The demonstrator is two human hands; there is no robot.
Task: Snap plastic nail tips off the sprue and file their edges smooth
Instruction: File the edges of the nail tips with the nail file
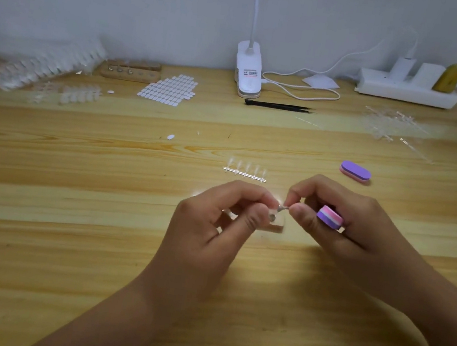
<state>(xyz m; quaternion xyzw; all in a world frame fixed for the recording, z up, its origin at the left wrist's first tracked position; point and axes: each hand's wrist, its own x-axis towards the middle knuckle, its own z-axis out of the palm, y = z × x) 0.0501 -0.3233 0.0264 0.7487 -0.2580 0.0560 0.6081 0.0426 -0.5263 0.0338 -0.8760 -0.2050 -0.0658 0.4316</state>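
Pinching the tiny nail tip (282, 208) between thumb and forefinger of my right hand (342, 216), with my left hand (223, 216) curled round a small pale block (275, 225) just beside it, I judge it could spring free and skitter across the table (63, 237), because so little of it is held and the same hand also clamps the file block (330, 216) at its 3 o'clock. The tip sits just toward 6 o'clock of the sprue (245, 172); its long axis seems to run 9 to 3 o'clock, but which end leads is too small to tell.
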